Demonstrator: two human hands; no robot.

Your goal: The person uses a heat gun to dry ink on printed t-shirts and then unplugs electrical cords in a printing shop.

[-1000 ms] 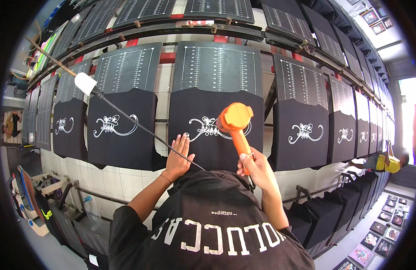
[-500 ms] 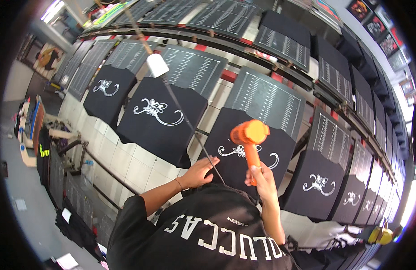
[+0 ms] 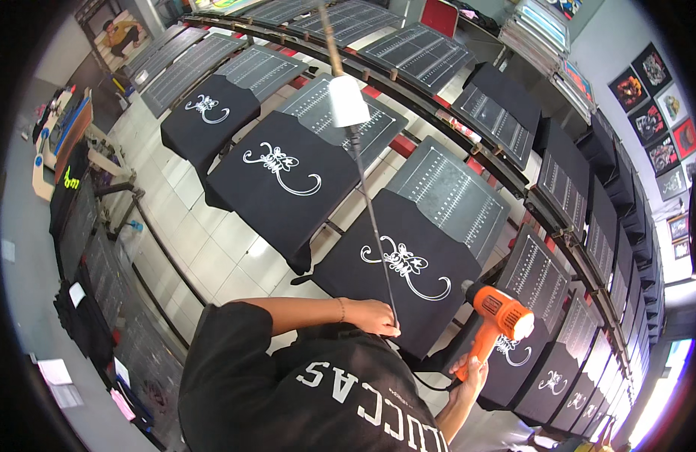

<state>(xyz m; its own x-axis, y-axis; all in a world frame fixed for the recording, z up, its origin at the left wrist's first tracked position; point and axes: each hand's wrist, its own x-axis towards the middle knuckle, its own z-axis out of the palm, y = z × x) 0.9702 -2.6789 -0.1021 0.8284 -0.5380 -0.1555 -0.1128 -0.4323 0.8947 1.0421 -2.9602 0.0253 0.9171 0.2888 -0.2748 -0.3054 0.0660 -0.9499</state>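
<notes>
My right hand (image 3: 469, 371) is wrapped round the handle of an orange heat gun (image 3: 500, 310). Its nozzle points up and to the left, toward the side edge of the nearest black shirt (image 3: 340, 260). That shirt lies on a dark board (image 3: 453, 197) and carries a white curled print (image 3: 404, 260). In front of my body, my left hand (image 3: 369, 316) has its fingers closed at the hanging black power cord (image 3: 374, 218). Higher up, the cord passes through a white connector (image 3: 348, 102) on a hanging line. Part of the cord below my left hand is hidden.
More boards with black printed shirts, such as one at left (image 3: 280, 181) and one at right (image 3: 555, 380), stand in a row. A metal rail (image 3: 408, 81) runs behind them. Stacked frames (image 3: 536, 34) are at the back; a dark bench (image 3: 110, 331) is at left.
The heat gun has moved right and down, off the shirt's print, and turned. My left hand has shifted right, its fingers closing at the cord. The view has swung.
</notes>
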